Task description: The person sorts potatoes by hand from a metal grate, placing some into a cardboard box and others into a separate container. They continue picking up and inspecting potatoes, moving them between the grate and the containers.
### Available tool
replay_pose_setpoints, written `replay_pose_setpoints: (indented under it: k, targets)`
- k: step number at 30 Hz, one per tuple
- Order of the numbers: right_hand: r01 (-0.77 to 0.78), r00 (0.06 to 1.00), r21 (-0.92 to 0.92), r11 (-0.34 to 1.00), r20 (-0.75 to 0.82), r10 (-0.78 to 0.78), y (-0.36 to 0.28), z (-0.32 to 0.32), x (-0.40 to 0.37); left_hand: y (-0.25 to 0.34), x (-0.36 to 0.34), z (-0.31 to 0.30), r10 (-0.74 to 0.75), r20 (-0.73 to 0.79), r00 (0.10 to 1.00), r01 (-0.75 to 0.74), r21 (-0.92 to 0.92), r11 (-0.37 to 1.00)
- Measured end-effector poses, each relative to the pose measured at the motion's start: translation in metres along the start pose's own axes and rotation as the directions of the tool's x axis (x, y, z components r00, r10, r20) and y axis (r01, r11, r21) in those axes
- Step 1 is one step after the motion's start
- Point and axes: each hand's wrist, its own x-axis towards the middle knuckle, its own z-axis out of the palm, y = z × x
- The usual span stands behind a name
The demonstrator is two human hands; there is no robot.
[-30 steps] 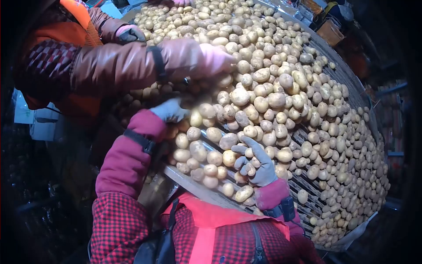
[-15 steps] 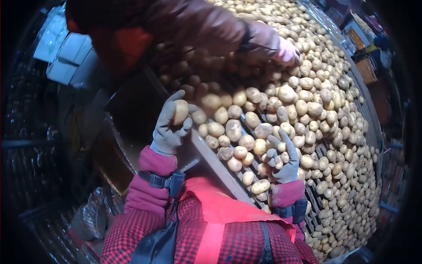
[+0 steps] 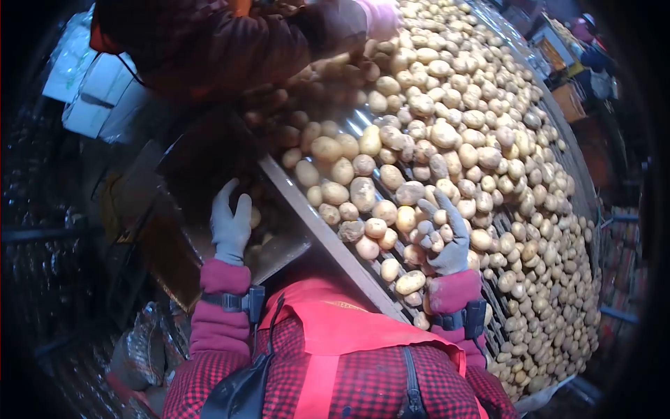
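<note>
Potatoes [image 3: 444,133]: spread across the slatted desk [image 3: 326,237]; a few seen inside the box [image 3: 169,255]
Left hand [image 3: 232,225]: opened wide, held at the box, just beside a potato
Right hand [image 3: 453,253]: small potatoes [image 3: 437,243] held by curled fingers, forefinger stretched out
Co-worker's hand [image 3: 381,18]: pink-gloved, held near far potatoes

Head-worn view, facing forward and down, close over the potatoes [image 3: 490,158], edges seemingly too dark to read
</note>
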Motion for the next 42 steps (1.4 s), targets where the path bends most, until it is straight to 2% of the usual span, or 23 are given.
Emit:
replay_pose_setpoints:
  k: [1, 2, 4, 6, 9, 11, 12, 13, 16, 18, 20, 21, 22, 24, 26, 29, 31, 34, 35, 38, 39, 40, 42]
  targets:
    - [0.027, 0.998, -0.070, 0.997, -0.049, -0.031, 0.002, 0.008, -0.001, 0.023, 0.001, 0.000, 0.199, -0.067, 0.978, -0.191, 0.111, 0.975]
    - [0.049, 0.993, -0.142, 0.989, -0.096, -0.063, 0.003, 0.013, -0.003, 0.048, 0.004, 0.004, 0.297, -0.028, 0.955, -0.294, 0.085, 0.952]
    - [0.031, 0.999, -0.065, 0.997, 0.034, -0.029, 0.007, -0.014, -0.001, 0.104, 0.020, 0.020, 0.489, 0.023, 0.872, -0.489, 0.026, 0.872]
    - [-0.010, 0.999, -0.019, 1.000, 0.041, 0.011, 0.007, -0.014, -0.008, 0.149, 0.041, 0.039, 0.603, 0.291, 0.743, -0.630, -0.001, 0.777]
    - [-0.073, 0.997, 0.089, 0.993, -0.030, 0.076, -0.002, -0.010, -0.027, 0.183, 0.059, 0.098, 0.558, 0.505, 0.659, -0.693, 0.118, 0.711]
    - [-0.064, 0.994, 0.172, 0.983, -0.080, 0.079, -0.005, -0.014, -0.039, 0.217, 0.082, 0.123, 0.184, 0.766, 0.616, -0.484, 0.183, 0.856]
    - [-0.005, 1.000, 0.031, 1.000, -0.010, 0.005, -0.002, -0.029, -0.043, 0.222, 0.092, 0.137, 0.066, 0.839, 0.540, -0.359, 0.158, 0.920]
    - [-0.007, 1.000, 0.054, 0.998, -0.023, 0.008, -0.007, -0.030, -0.045, 0.228, 0.101, 0.151, -0.053, 0.892, 0.450, -0.223, 0.170, 0.960]
    - [-0.011, 0.997, 0.179, 0.984, -0.067, 0.023, -0.013, -0.029, -0.050, 0.144, 0.131, 0.216, 0.209, 0.876, 0.436, -0.125, -0.171, 0.977]
    - [-0.035, 0.997, 0.282, 0.959, -0.054, 0.052, -0.010, -0.030, -0.047, 0.213, 0.134, 0.159, 0.243, 0.874, 0.421, -0.358, -0.086, 0.930]
    - [-0.061, 0.997, 0.372, 0.926, -0.018, 0.073, -0.009, -0.037, -0.045, 0.205, 0.128, 0.148, 0.167, 0.791, 0.588, 0.052, -0.243, 0.969]
    - [-0.022, 0.999, 0.241, 0.970, -0.025, 0.028, -0.003, -0.044, -0.045, 0.200, 0.123, 0.141, 0.093, 0.752, 0.652, 0.252, -0.330, 0.910]
    - [-0.029, 0.998, 0.258, 0.966, -0.039, 0.040, -0.002, -0.045, -0.045, 0.215, 0.114, 0.122, 0.266, 0.682, 0.682, 0.299, -0.591, 0.749]
    - [-0.055, 0.996, 0.281, 0.958, -0.047, 0.071, -0.007, -0.042, -0.041, 0.208, 0.096, 0.099, 0.231, 0.701, 0.674, 0.561, -0.690, 0.458]
    - [-0.055, 0.994, 0.247, 0.967, -0.074, 0.076, -0.008, -0.036, -0.040, 0.206, 0.074, 0.091, 0.130, 0.711, 0.691, 0.665, -0.695, 0.274]
    - [-0.078, 0.992, 0.204, 0.976, -0.077, 0.095, -0.010, -0.035, -0.040, 0.157, 0.057, 0.110, 0.438, 0.426, 0.791, 0.161, -0.837, 0.523]
    - [-0.103, 0.992, 0.172, 0.980, -0.052, 0.114, -0.009, -0.038, -0.041, 0.152, 0.047, 0.109, 0.382, 0.458, 0.802, 0.271, -0.851, 0.450]
    - [-0.105, 0.993, 0.194, 0.975, -0.027, 0.112, -0.005, -0.042, -0.040, 0.162, 0.037, 0.099, 0.244, 0.554, 0.796, 0.540, -0.832, 0.129]
    - [-0.140, 0.988, 0.307, 0.941, -0.023, 0.155, -0.008, -0.040, -0.040, 0.153, 0.039, 0.100, 0.243, 0.616, 0.750, 0.634, -0.773, 0.004]
    - [-0.052, 0.999, 0.096, 0.994, 0.011, 0.052, -0.011, -0.031, -0.042, 0.133, 0.041, 0.094, 0.096, 0.660, 0.745, 0.655, -0.751, 0.080]
    - [-0.095, 0.983, 0.169, 0.981, -0.139, 0.120, -0.013, -0.024, -0.043, 0.128, 0.037, 0.095, 0.013, 0.611, 0.791, 0.601, -0.782, 0.167]
    - [-0.086, 0.970, 0.170, 0.982, -0.212, 0.121, -0.016, -0.013, -0.044, 0.124, 0.031, 0.089, 0.057, 0.537, 0.842, 0.503, -0.818, 0.279]
    - [-0.039, 0.991, 0.053, 0.998, -0.127, 0.045, -0.006, -0.036, -0.045, 0.114, 0.019, 0.078, 0.144, 0.372, 0.917, 0.265, -0.839, 0.476]
